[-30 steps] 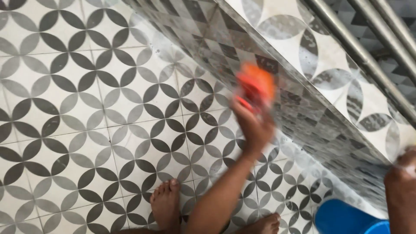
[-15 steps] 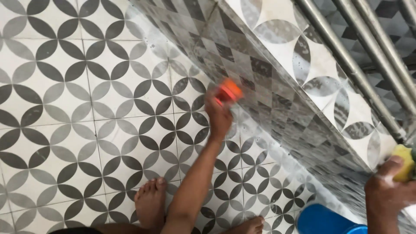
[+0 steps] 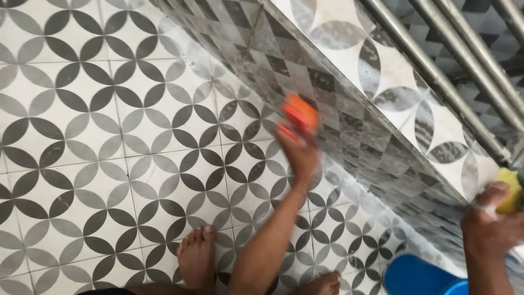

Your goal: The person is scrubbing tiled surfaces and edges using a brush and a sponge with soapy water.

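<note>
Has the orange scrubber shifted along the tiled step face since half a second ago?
Yes. The orange scrubber in the left hand slid rightward, down along the tiled step face.

two hands [image 3: 297, 153], two feet [image 3: 197, 257]; one brush [image 3: 297, 116], one sponge [image 3: 507, 188], one bucket [image 3: 420, 277]

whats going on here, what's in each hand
A barefoot person stands on a patterned tile floor beside a low tiled wall. The left hand presses an orange scrubbing tool against the wall's side face; it is blurred, so its exact kind is unclear. The right hand holds a yellow sponge on the wall's top ledge, near metal rails. A blue bucket sits on the floor below that hand.
</note>
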